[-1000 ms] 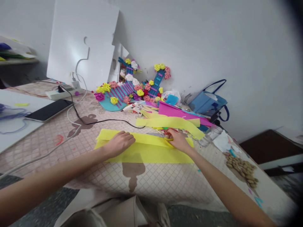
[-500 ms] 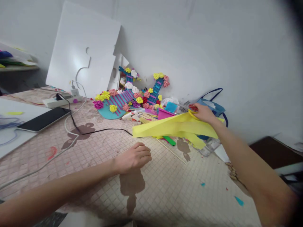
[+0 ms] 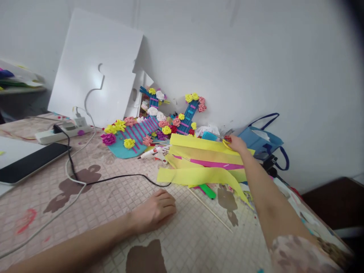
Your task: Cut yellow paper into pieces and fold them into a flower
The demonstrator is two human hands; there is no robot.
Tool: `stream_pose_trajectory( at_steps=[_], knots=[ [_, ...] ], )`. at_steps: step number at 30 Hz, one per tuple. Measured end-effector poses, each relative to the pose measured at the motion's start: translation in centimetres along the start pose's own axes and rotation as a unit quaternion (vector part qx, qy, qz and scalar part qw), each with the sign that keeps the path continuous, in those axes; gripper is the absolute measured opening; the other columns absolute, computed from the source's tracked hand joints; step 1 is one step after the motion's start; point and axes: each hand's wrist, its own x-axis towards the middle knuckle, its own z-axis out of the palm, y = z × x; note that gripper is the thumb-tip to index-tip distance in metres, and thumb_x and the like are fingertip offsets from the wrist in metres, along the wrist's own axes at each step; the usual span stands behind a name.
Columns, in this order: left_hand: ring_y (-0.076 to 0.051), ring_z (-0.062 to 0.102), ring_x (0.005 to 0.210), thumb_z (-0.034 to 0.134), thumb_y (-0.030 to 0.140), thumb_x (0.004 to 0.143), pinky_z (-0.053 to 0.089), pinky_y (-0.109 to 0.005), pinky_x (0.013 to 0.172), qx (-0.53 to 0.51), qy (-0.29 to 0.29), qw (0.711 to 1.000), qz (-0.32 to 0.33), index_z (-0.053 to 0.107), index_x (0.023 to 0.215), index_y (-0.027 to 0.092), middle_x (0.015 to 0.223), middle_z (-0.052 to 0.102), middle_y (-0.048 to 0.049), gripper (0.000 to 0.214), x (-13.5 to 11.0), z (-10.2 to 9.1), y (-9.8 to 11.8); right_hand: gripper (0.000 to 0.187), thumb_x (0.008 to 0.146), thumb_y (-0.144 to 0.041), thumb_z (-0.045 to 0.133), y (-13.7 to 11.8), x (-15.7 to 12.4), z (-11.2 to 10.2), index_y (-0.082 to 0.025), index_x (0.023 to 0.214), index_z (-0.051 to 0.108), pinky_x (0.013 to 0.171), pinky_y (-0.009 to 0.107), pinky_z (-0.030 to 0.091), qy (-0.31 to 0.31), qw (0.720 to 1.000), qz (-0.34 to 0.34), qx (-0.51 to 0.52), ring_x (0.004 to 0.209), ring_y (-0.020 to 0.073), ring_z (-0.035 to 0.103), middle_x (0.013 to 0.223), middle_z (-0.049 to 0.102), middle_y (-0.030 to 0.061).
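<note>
My right hand [image 3: 237,144] reaches to the back of the table, its fingers closed around scissors [image 3: 226,143] with red and yellow handles. Just left of and below that hand, yellow paper strips [image 3: 199,175] lie spread over a pile of craft supplies. A magenta strip [image 3: 214,164] shows between them. My left hand [image 3: 156,211] rests on the tablecloth in front of the strips, fingers curled in; its palm side is hidden. A thin wooden stick [image 3: 212,210] lies to its right, below a green piece [image 3: 208,191].
Flower-covered teal craft pieces [image 3: 142,132] stand against the wall beside a white glue gun [image 3: 149,152]. A blue bag [image 3: 260,141] is at the right back. Cables run from a power strip [image 3: 61,132] across the left, near a dark tablet [image 3: 34,163].
The yellow paper has dropped and spread out over the pile as separate strips. My right hand still holds the scissors. My left hand stays on the table while the view has shifted.
</note>
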Motion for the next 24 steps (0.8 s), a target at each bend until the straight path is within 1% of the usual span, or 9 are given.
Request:
stream_pose_trajectory(
  at_steps=[3, 5, 7, 10, 13, 16, 19, 21, 24],
  knots=[
    [-0.017, 0.054, 0.090, 0.039, 0.015, 0.090, 0.038, -0.033, 0.086, -0.016, -0.004, 1.000, -0.022, 0.056, 0.091, 0.017, 0.087, 0.063, -0.0065, 0.018, -0.4, 0.2, -0.3, 0.036, 0.076, -0.036, 0.058, -0.7, -0.8, 0.8, -0.014, 0.104, 0.062, 0.069, 0.034, 0.046, 0.025, 1.000, 0.009, 0.011, 0.086, 0.0274, 0.063, 0.098, 0.067, 0.0168],
    [-0.017, 0.054, 0.091, 0.040, 0.014, 0.090, 0.037, -0.034, 0.086, -0.017, -0.005, 0.999, -0.042, 0.056, 0.094, 0.017, 0.091, 0.063, -0.0067, 0.018, -0.5, 0.3, -0.4, 0.040, 0.078, -0.040, 0.056, -1.4, -1.8, 0.7, -0.014, 0.107, 0.060, 0.070, 0.034, 0.046, 0.046, 0.999, 0.016, 0.020, 0.088, 0.0279, 0.063, 0.101, 0.066, 0.0175],
    [-0.018, 0.054, 0.093, 0.041, 0.013, 0.089, 0.037, -0.034, 0.086, -0.004, -0.002, 0.998, -0.065, 0.056, 0.097, 0.017, 0.097, 0.062, -0.0068, 0.018, -0.1, 0.3, -0.6, 0.043, 0.079, -0.044, 0.054, -2.2, -3.3, 0.3, -0.014, 0.108, 0.059, 0.070, 0.034, 0.047, 0.061, 0.997, 0.021, 0.031, 0.087, 0.0282, 0.063, 0.097, 0.067, 0.0166],
    [-0.021, 0.052, 0.100, 0.048, 0.015, 0.085, 0.036, -0.038, 0.088, 0.048, -0.005, 0.993, -0.106, 0.054, 0.104, 0.017, 0.106, 0.060, -0.0079, 0.020, 1.5, 0.6, -1.1, 0.038, 0.076, -0.041, 0.058, -3.8, -6.6, -0.9, -0.017, 0.105, 0.060, 0.071, 0.033, 0.047, 0.085, 0.993, 0.002, 0.081, 0.085, 0.0271, 0.064, 0.094, 0.069, 0.0122],
    [-0.026, 0.048, 0.108, 0.054, 0.014, 0.080, 0.035, -0.042, 0.088, 0.142, -0.009, 0.978, -0.151, 0.050, 0.113, 0.015, 0.118, 0.054, -0.0126, 0.033, 4.1, 1.6, -1.9, 0.030, 0.073, -0.034, 0.060, -5.6, -10.8, -2.2, -0.017, 0.098, 0.061, 0.069, 0.033, 0.047, 0.090, 0.984, -0.022, 0.150, 0.081, 0.0263, 0.064, 0.092, 0.070, 0.0104],
    [-0.026, 0.050, 0.100, 0.046, 0.006, 0.082, 0.034, -0.043, 0.087, 0.227, -0.017, 0.959, -0.171, 0.052, 0.109, 0.015, 0.105, 0.057, -0.0125, 0.029, 6.4, 2.9, -2.8, 0.023, 0.075, -0.028, 0.056, -6.8, -14.6, -3.4, -0.019, 0.095, 0.062, 0.066, 0.033, 0.047, 0.074, 0.976, -0.034, 0.200, 0.078, 0.0258, 0.064, 0.090, 0.070, 0.0085],
    [-0.026, 0.051, 0.090, 0.042, 0.008, 0.085, 0.033, -0.045, 0.086, 0.248, -0.040, 0.957, -0.143, 0.056, 0.093, 0.016, 0.086, 0.059, -0.0105, 0.018, 7.5, 3.4, -3.4, 0.016, 0.075, -0.027, 0.056, -6.8, -17.1, -4.0, -0.020, 0.087, 0.062, 0.065, 0.034, 0.048, 0.073, 0.972, -0.029, 0.221, 0.076, 0.0263, 0.064, 0.086, 0.070, 0.0077],
    [-0.026, 0.051, 0.088, 0.042, 0.008, 0.085, 0.033, -0.046, 0.085, 0.255, -0.039, 0.959, -0.119, 0.057, 0.084, 0.016, 0.082, 0.059, -0.0106, 0.017, 7.7, 2.9, -3.4, 0.015, 0.074, -0.028, 0.057, -6.0, -17.9, -4.0, -0.021, 0.086, 0.061, 0.068, 0.036, 0.049, 0.077, 0.970, -0.021, 0.229, 0.078, 0.0266, 0.065, 0.086, 0.070, 0.0072],
    [-0.025, 0.051, 0.087, 0.042, 0.010, 0.086, 0.032, -0.045, 0.087, 0.263, -0.011, 0.960, -0.095, 0.058, 0.081, 0.016, 0.083, 0.060, -0.0097, 0.018, 7.0, 1.0, -3.1, 0.018, 0.073, -0.031, 0.059, -4.4, -18.4, -3.5, -0.020, 0.088, 0.059, 0.071, 0.037, 0.050, 0.086, 0.962, -0.002, 0.259, 0.081, 0.0262, 0.065, 0.088, 0.070, 0.0078]
  ],
)
